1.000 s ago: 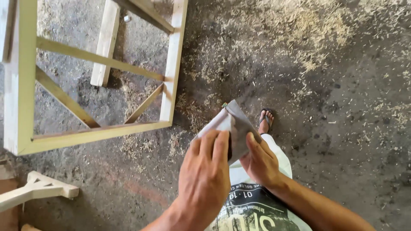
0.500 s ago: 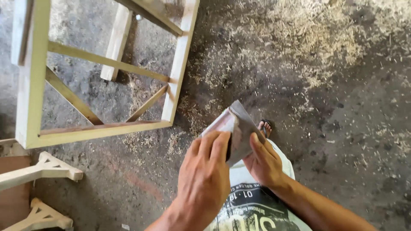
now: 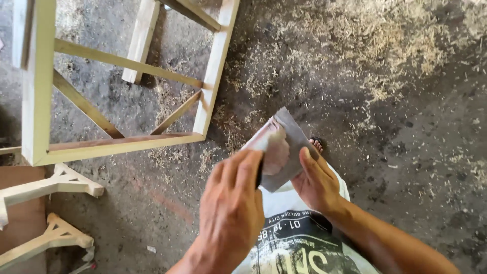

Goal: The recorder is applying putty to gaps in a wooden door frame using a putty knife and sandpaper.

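The left hand (image 3: 231,213) closes its fingers over the near edge of a grey sheet of sandpaper (image 3: 281,149), fingertips pressed against its worn, pale face. The right hand (image 3: 317,180) grips the same sheet from the opposite side, its fingers curled behind it and the thumb lying along the edge. The sheet is held up, tilted, between both hands, above the person's printed shirt (image 3: 299,238) and a sandalled foot (image 3: 317,144). Left of the sandpaper stands a pale wooden frame (image 3: 122,142) on the concrete floor (image 3: 406,152). Wood shavings (image 3: 375,40) lie scattered beyond the sandpaper, and curved wooden brackets (image 3: 50,185) rest well left of it.
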